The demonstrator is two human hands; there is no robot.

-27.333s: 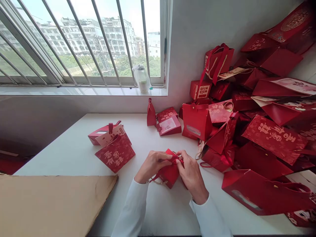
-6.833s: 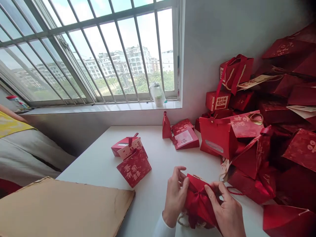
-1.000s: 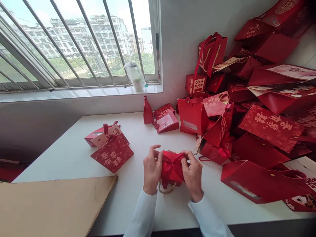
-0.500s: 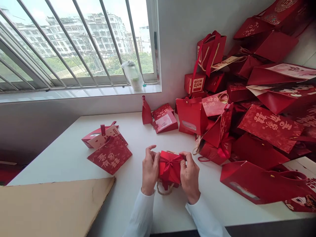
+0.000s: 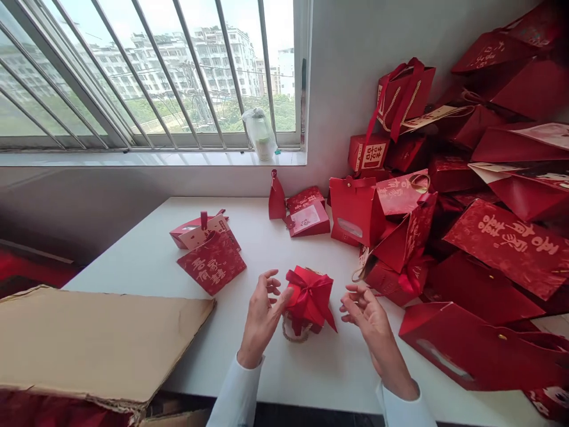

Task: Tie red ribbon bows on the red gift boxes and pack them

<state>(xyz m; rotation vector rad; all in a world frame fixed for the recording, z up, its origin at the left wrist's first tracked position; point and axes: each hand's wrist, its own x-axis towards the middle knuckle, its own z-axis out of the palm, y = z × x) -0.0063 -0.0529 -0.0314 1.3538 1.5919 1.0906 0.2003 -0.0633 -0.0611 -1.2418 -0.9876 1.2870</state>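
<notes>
Both my hands are off the work: the fingers of my left hand (image 5: 262, 317) are open and curled loosely, and those of my right hand (image 5: 371, 323) are spread in the air. Neither hand grasps anything. My left index fingertip is right at the box's edge, though I cannot tell whether it touches.

Between my hands sits the red gift box (image 5: 309, 299), nearer my left hand, on the white bench (image 5: 329, 367). This one looks finished: its top is closed, and a red satin bow (image 5: 304, 289) is tied on it with the tails hanging down. The braided rope handle (image 5: 296, 335) dangles on the side toward me.

The box stands upright and slightly skewed, with the bow facing up and toward me. It is squat, so I can't make out a clear long axis.

What looks left lies beyond my fingers. The heap of red gift bags (image 5: 489, 237) past my right hand mostly shows no tied bow that I can make out. Past my left hand, a flat red printed bag (image 5: 211, 262) lies beside an open red box (image 5: 200, 228). Nearer that hand is a cardboard sheet (image 5: 102, 338).
</notes>
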